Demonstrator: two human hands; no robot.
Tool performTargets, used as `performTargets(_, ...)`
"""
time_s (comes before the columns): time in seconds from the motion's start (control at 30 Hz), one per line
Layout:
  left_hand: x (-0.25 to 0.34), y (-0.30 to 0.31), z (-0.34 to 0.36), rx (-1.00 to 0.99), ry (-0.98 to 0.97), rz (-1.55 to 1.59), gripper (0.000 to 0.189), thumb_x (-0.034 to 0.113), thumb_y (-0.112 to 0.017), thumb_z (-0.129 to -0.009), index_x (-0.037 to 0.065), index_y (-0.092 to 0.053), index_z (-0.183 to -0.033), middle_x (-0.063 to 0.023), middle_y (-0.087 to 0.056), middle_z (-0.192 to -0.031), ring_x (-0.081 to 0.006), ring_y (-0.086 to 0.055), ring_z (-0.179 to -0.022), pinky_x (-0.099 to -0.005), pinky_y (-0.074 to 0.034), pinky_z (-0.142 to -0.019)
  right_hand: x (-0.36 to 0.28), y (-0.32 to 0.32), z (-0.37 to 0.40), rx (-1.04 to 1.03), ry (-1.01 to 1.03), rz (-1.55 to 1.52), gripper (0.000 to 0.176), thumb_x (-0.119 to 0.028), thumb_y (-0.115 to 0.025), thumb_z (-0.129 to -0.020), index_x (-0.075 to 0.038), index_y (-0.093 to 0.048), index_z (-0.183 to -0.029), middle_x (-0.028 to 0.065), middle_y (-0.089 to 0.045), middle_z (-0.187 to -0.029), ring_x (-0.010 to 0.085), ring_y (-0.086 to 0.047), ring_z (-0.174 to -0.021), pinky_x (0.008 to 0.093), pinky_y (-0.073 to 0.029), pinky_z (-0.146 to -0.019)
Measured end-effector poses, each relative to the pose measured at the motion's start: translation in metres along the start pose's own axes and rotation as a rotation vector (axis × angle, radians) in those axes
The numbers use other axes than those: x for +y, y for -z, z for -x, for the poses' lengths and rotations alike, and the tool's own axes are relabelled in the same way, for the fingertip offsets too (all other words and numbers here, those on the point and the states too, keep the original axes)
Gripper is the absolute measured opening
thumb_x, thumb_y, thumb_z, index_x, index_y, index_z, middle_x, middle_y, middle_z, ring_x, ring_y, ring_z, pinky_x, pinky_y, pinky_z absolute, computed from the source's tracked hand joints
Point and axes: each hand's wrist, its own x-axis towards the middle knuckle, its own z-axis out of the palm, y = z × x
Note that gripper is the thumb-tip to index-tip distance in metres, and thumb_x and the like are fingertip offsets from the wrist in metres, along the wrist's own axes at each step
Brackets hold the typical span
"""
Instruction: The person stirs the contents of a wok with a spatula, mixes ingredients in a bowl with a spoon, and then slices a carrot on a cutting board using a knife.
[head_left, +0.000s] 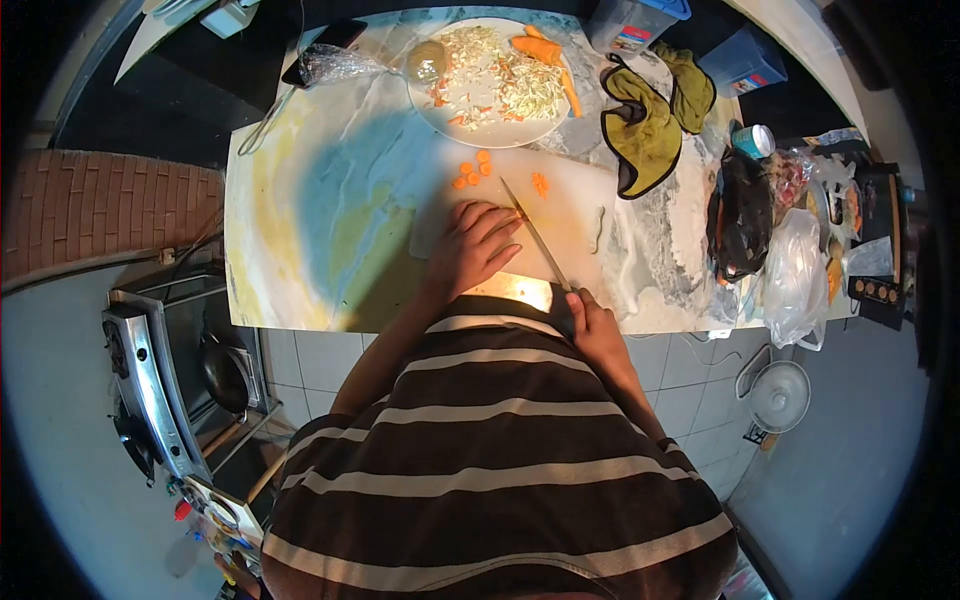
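My right hand (593, 325) is closed around the handle of a long knife (540, 242). The blade points away from me and slants to the left across a pale cutting board (580, 190). My left hand (472, 245) rests on the board just left of the blade, its fingers bent and close together. A bit of orange carrot shows at its fingertips by the blade; the rest is hidden under the hand. Round carrot slices (472, 174) lie beyond my left hand. A small heap of cut carrot (540, 184) sits right of the knife tip.
Behind the board stands a white plate (428, 118) with shredded vegetables (530, 88) and larger carrot pieces (540, 48). Green cloths (640, 135) lie to the right. Plastic bags (795, 270) and a can (754, 141) crowd the right edge. A stove (150, 390) is at left.
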Motion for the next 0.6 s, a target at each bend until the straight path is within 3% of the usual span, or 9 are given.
performTargets(0.6, -0.001, 0.000, -0.001, -0.017, 0.013, 0.011, 0.040, 0.024, -0.071, -0.085, 0.009, -0.066, -0.121, -0.0048, -0.062, -0.124, -0.0242, -0.053, -0.117, -0.0407, -0.037, -0.106, 0.010, -0.008, -0.001, 0.060, 0.024, 0.061, 0.037, -0.039, -0.042, -0.104, -0.004, -0.053, -0.111, 0.0335, -0.064, -0.082, 0.0551, -0.061, -0.079, 0.0635, -0.046, -0.068)
